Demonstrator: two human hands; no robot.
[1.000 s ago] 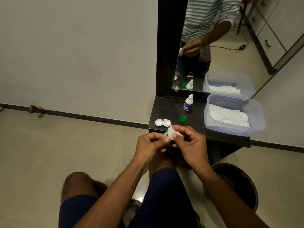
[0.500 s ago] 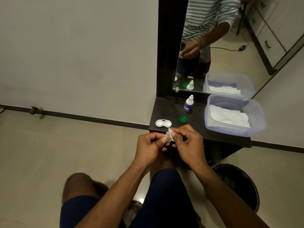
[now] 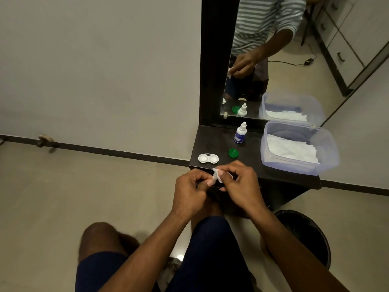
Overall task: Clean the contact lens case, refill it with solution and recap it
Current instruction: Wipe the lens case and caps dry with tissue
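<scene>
The white contact lens case [image 3: 208, 158] lies uncapped on the dark shelf [image 3: 212, 140], both wells facing up. A green cap [image 3: 233, 153] lies to its right. The solution bottle [image 3: 240, 133] stands upright behind them, near the mirror. Just in front of the shelf's edge my left hand [image 3: 189, 190] pinches a small white cap [image 3: 215, 176]. My right hand [image 3: 242, 185] pinches a bit of white tissue [image 3: 221, 179] against that cap. Fingers hide most of the cap and the tissue.
A clear plastic tub [image 3: 328, 152] of white tissues fills the shelf's right side. A mirror [image 3: 273, 49] rises behind the shelf. A dark waste bin [image 3: 309, 230] stands on the floor under my right forearm. My knees are below the hands.
Both hands have stayed together at the shelf's front edge, the fingers shifting slightly around the white cap and tissue. Nothing on the shelf has moved.
</scene>
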